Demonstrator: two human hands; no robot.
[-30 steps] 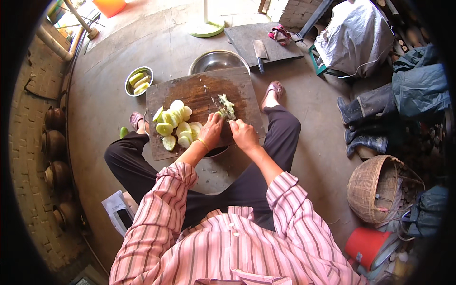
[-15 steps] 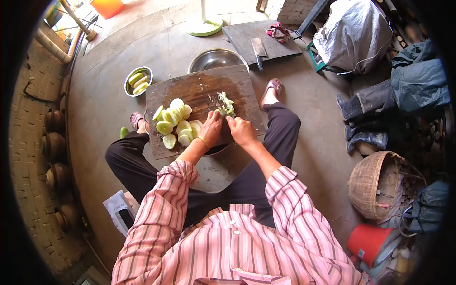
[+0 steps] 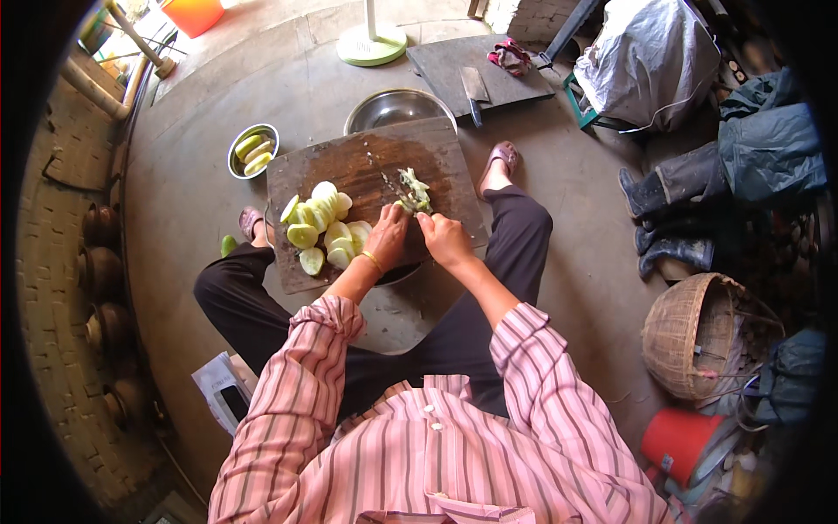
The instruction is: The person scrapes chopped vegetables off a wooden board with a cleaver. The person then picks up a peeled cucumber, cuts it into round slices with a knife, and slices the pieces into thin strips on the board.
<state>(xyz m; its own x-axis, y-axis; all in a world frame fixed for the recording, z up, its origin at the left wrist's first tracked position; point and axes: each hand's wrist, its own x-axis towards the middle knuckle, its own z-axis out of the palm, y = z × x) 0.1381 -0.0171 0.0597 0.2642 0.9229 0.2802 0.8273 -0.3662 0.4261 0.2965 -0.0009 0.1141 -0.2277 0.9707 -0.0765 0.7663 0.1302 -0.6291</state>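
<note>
On a dark wooden cutting board over my lap, my left hand is closed, fingertips pressed on a small piece of green vegetable. Right beside it, my right hand is curled in a fist; what it grips is hidden by the fingers. Just beyond both hands lies a small heap of pale green shreds. Thick pale green vegetable slices are piled left of my left hand, some touching the board flat, others leaning on each other.
Left of the board stands a metal bowl of vegetable pieces. Beyond it are a steel basin and a low board with a cleaver and a reddish cloth. A wicker basket, a red bucket and boots stand right.
Both hands stay nearly in place at the shreds. The view has shifted very slightly; the slices and the board lie as before.
</note>
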